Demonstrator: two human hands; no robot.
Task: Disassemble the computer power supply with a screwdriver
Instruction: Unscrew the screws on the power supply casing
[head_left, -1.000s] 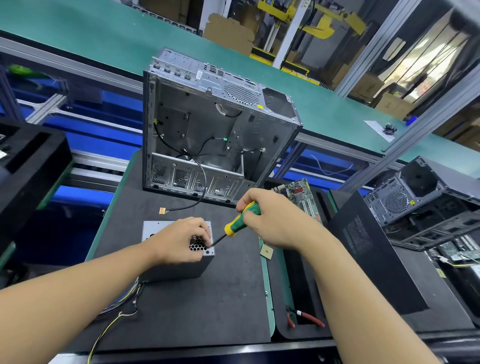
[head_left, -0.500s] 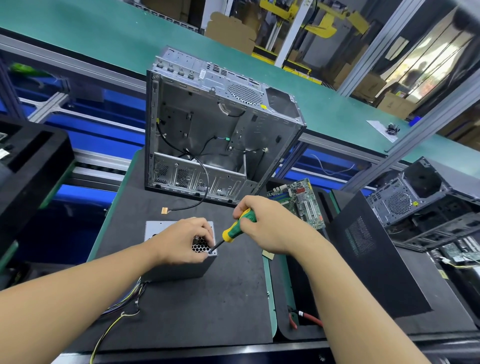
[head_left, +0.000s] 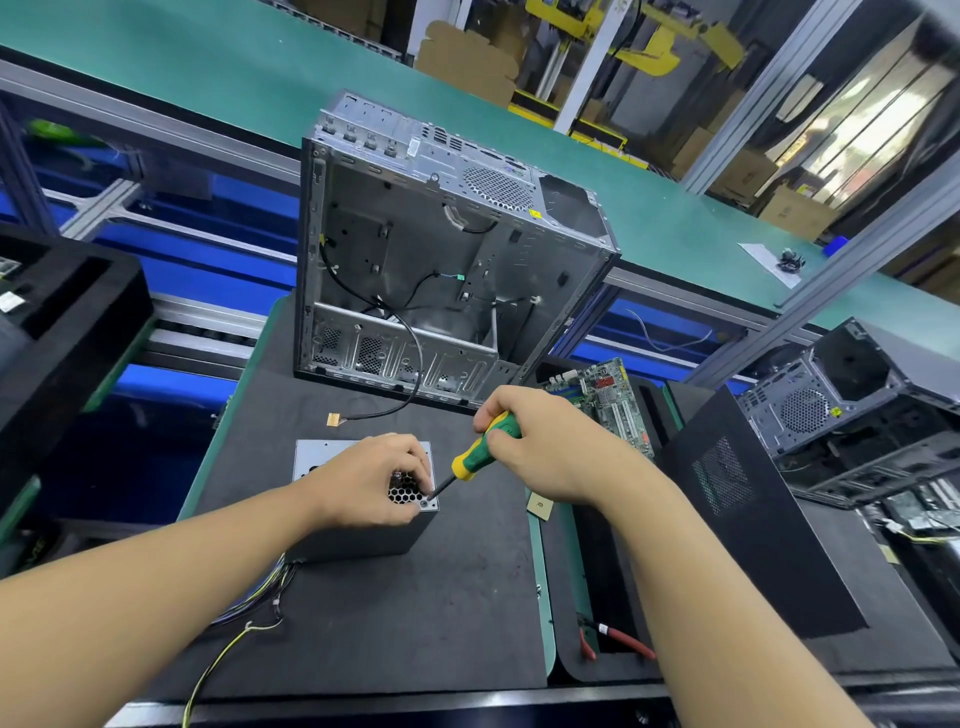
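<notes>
**Unscrewing the cover, seen from the head camera.** An emptied computer case (head_left: 441, 270) stands upright at the back of the black foam mat (head_left: 389, 623). The power supply (head_left: 317, 460) lies on the mat nearer the person, well apart from the case, with its cable bundle (head_left: 249, 608) trailing off the near left side. The left hand (head_left: 371, 483) grips the unit from above, its fingers bent and close together over the honeycomb fan grille (head_left: 402, 493). The right hand (head_left: 540, 447) has its fingers curled round the green-and-yellow screwdriver (head_left: 480, 449). The screwdriver slants down and to the left, with its tip on the corner screw (head_left: 423, 503).

The step in hand appears to be loosening this corner screw. The next move probably calls for steady downward pressure while turning, then lifting the freed screw clear before going to another corner.

Compared with the earlier frames, both hands and the tip hold the same places. The handle has barely shifted, and more of the motherboard (head_left: 613, 405) now shows behind the right hand.
</notes>
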